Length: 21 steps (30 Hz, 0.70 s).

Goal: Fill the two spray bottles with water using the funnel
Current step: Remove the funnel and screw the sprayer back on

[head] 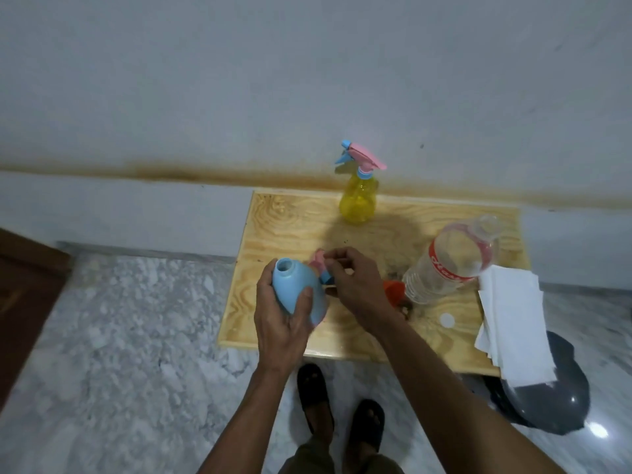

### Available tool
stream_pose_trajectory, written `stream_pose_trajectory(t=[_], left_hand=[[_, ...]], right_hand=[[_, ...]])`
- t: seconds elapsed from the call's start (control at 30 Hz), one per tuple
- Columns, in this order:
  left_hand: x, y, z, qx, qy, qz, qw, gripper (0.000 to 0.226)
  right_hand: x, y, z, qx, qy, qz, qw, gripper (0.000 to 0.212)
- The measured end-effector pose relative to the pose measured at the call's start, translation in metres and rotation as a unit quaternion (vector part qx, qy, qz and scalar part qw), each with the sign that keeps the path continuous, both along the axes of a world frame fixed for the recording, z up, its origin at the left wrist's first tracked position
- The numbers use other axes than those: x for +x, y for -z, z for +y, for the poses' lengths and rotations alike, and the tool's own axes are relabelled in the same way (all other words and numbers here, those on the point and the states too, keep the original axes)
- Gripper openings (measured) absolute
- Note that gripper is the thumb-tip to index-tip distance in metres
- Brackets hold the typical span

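2 spray bottles are in play, and judging by how they sit, neither fill looks finished. Taking the wooden table as the landmark: the yellow spray bottle stands upright at its far edge with its pink-and-blue trigger head on, and whether it holds water I cannot tell from this distance. The blue spray bottle is held over the table's near-left part, tilted, its neck open; the left hand wraps it with fingers and thumb curled round the body. The right hand pinches the removed spray head just beside that bottle, fingers curled on it. Partly hidden behind the right wrist, near the table's middle, sits the orange funnel (only a sliver shows). The clear water bottle stands uncapped toward the right side, its white cap lying nearer the front edge, folded paper towels overhanging the right corner. Left to do, I judge: seat the funnel, pour, recap.
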State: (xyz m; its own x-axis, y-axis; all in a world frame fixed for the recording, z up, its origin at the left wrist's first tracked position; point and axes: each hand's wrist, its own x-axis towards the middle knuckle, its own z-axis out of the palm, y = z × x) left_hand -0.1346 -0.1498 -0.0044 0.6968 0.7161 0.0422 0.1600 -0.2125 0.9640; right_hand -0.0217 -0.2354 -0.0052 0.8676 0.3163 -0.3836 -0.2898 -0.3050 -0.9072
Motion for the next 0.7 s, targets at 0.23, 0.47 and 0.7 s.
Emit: stream_pose_trajectory(t=[0.23, 0.47, 0.7], left_hand=[[0.026, -0.084, -0.013, 0.053, -0.063, -0.108, 0.991, 0.071], [0.038, -0.146, -0.027, 0.102, -0.076, -0.205, 0.970, 0.055], [0.023, -0.159, -0.044, 0.174, -0.054, -0.234, 0.955, 0.053]], right_hand=[[-0.003, -0.102, -0.022, 0.144, 0.042, -0.026, 0.988, 0.011], [0.004, -0.184, -0.051, 0.258, 0.082, -0.008, 0.963, 0.029], [0.005, -0.304, -0.077, 0.489, 0.098, -0.073, 0.863, 0.029]])
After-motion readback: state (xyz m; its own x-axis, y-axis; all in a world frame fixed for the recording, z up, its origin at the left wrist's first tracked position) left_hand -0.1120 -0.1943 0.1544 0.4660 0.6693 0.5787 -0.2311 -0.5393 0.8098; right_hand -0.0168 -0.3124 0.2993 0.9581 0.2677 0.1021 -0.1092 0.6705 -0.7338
